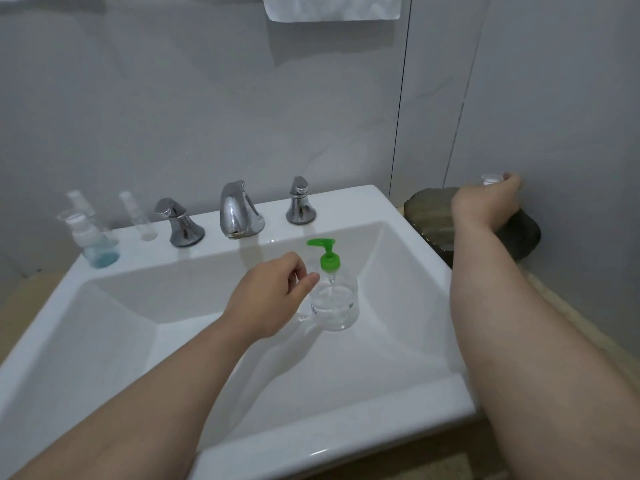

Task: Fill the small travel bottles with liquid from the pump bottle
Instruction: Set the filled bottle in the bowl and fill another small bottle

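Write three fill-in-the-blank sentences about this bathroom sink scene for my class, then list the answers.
1. The clear plastic pump bottle has a ____ pump head.
2. It stands inside the white ceramic ____.
3. The liquid in the small clear travel bottle at the sink's far left corner is ____.

Answers: green; sink; blue

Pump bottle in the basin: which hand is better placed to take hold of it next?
Left. The left hand is beside the pump bottle, while the right hand is over the dark tray, closed on a small bottle.
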